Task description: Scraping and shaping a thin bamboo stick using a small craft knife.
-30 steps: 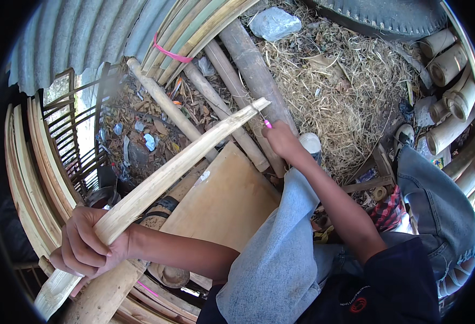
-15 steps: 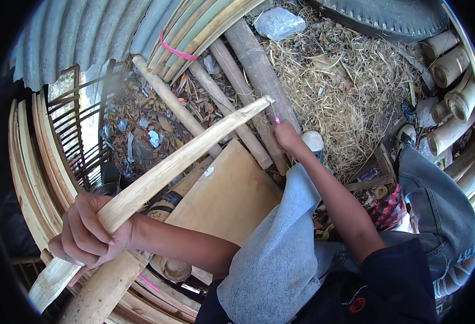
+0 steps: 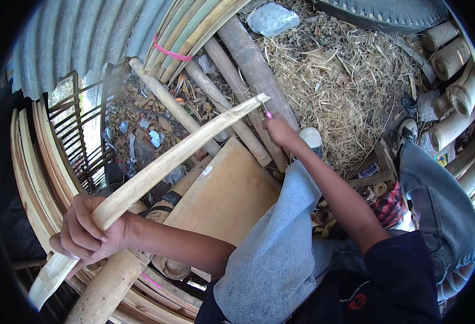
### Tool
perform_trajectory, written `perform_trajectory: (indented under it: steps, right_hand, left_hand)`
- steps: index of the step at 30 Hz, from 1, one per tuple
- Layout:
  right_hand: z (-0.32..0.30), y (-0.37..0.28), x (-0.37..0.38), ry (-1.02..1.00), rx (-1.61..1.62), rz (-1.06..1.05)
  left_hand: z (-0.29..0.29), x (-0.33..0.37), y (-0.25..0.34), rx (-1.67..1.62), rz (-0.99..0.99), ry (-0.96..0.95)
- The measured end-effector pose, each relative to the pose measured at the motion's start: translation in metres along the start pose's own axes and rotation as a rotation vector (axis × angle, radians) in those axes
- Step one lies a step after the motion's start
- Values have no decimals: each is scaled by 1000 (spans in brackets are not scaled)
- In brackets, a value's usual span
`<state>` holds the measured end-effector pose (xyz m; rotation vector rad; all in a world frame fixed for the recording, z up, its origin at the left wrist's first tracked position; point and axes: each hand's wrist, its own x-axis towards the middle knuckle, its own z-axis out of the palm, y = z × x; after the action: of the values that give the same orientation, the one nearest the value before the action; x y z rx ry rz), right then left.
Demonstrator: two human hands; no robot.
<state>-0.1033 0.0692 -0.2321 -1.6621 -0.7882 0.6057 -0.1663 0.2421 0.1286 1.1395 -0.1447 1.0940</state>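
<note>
A long, pale split bamboo strip (image 3: 178,156) runs slantwise from the lower left to the upper middle. My left hand (image 3: 89,229) is wrapped round it near its lower end. Beyond my knee, my right hand (image 3: 280,130) is closed on a small knife (image 3: 268,114) with a pink part at its handle. The thin blade meets or lies right beside the strip's far end; I cannot tell whether it cuts in. Most of the handle is hidden in my fist. Under the strip and my left forearm lies a flat wooden board (image 3: 232,186).
Bamboo poles (image 3: 253,59) lie on the ground ahead, by a tied bundle of strips (image 3: 194,32). Dry shavings (image 3: 345,92) cover the ground at right, near a tyre (image 3: 388,19) and stacked bamboo (image 3: 450,62). More strips (image 3: 29,173) stand at left; corrugated sheeting (image 3: 81,43) is behind.
My right hand and the knife have shifted slightly left, so the blade now sits a little back from the strip's tip. My left hand keeps its grip. The whole view has shifted slightly.
</note>
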Motion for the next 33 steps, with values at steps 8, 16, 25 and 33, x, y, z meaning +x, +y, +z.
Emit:
perform_trajectory:
  steps: [8, 16, 25, 33]
  right_hand:
    - [-23, -17, 8, -333, 229, 950]
    - [-13, 35, -2, -594, -404, 460]
    - [-11, 11, -6, -522, -385, 398]
    - [0, 5, -3, -339, 200, 1050]
  left_hand:
    - [-19, -2, 7, -11, 4, 74]
    - [-30, 3, 0, -30, -14, 136]
    - [-39, -1, 11, 17, -11, 123]
    - [-48, -5, 14, 23, -3, 126]
